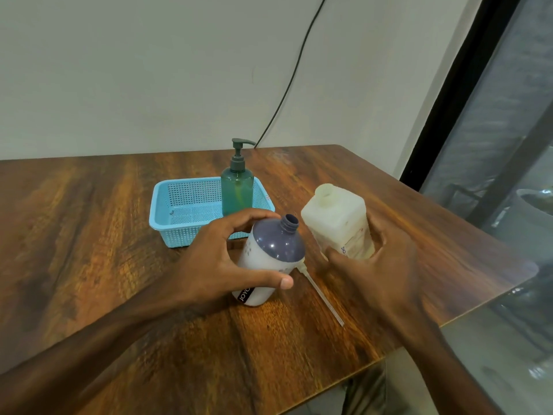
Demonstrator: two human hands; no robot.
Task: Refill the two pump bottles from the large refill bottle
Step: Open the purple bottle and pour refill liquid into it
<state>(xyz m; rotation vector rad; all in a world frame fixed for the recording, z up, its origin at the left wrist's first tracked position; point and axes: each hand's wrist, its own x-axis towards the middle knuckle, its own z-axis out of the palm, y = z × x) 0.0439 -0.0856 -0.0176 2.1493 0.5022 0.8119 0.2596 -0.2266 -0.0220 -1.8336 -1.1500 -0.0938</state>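
Observation:
My left hand (220,259) is wrapped around a grey bottle (273,253) with its neck open and white liquid filling most of it; the bottle leans to the right on the wooden table (119,265). Its pump's dip tube (321,293) lies on the table just right of it; the pump head is hidden behind the bottle. My right hand (377,265) grips the large whitish refill bottle (335,223), which is uncapped and upright. A teal pump bottle (238,187) with its pump on stands in the blue basket (179,211).
The basket sits behind the bottles at mid-table. A black cable (294,70) runs down the wall behind. The table's right edge (466,226) is near a dark glass window frame.

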